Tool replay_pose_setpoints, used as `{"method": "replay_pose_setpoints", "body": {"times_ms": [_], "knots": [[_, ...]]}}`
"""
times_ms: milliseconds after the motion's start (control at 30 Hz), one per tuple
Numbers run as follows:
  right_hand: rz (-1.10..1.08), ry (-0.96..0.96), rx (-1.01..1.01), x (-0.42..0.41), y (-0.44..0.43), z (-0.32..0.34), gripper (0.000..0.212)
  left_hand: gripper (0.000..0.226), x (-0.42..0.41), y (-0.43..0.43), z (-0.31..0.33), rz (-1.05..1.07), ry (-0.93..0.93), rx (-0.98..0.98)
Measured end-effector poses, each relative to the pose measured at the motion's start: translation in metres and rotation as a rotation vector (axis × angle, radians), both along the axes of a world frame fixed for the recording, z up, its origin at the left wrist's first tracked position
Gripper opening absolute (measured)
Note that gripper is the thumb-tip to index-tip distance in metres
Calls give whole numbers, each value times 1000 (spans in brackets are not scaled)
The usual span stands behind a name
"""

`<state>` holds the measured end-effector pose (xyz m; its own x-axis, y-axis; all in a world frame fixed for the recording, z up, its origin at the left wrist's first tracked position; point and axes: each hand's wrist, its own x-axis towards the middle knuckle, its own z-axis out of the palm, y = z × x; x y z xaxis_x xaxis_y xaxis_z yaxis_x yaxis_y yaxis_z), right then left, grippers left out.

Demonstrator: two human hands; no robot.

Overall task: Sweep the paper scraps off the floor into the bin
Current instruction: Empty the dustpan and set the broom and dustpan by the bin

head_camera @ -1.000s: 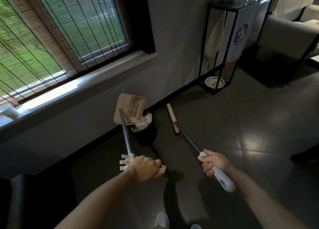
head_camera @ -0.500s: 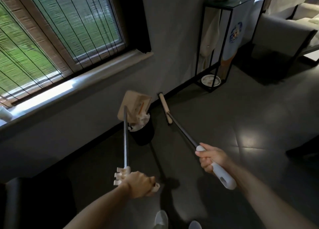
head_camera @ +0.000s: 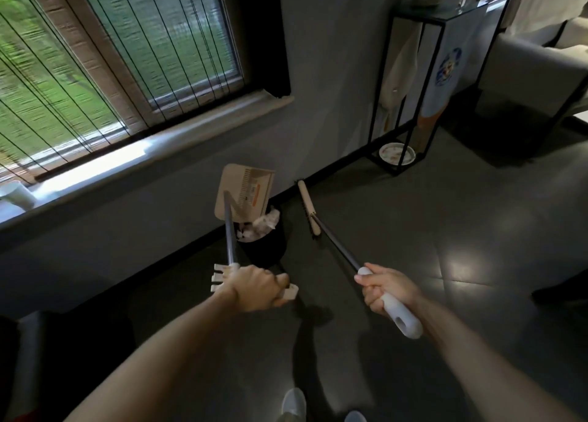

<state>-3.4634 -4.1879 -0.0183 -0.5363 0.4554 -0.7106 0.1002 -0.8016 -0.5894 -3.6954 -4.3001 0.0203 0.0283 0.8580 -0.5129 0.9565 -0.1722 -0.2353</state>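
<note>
A small black bin (head_camera: 264, 246) stands on the dark floor against the wall, with white paper scraps (head_camera: 261, 226) heaped in its mouth. My left hand (head_camera: 254, 286) grips the white top of a long-handled beige dustpan (head_camera: 243, 195); the pan is raised and tilted over the bin's left rim. My right hand (head_camera: 386, 289) grips the white handle of a broom (head_camera: 308, 210), whose beige head rests on the floor just right of the bin.
A window sill (head_camera: 152, 151) runs above the bin on the left wall. A black metal shelf frame (head_camera: 410, 81) with a bowl (head_camera: 396, 154) at its base stands at the right. A grey sofa (head_camera: 534, 68) sits far right. My shoes (head_camera: 294, 404) show at the bottom.
The dustpan has tipped higher over the bin, and the broom head has slid away from me toward the wall. Both hands keep their grip.
</note>
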Motion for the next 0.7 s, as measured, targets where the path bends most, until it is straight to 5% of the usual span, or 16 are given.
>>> {"method": "replay_pose_setpoints", "body": {"times_ms": [367,700], "knots": [[-18,71,19,-24,-2,22,67,52,-30,-24,40,-67,114,128],[6,83,-85,-34,0,25,24,48,-51,-48,54,87,29,140]]}}
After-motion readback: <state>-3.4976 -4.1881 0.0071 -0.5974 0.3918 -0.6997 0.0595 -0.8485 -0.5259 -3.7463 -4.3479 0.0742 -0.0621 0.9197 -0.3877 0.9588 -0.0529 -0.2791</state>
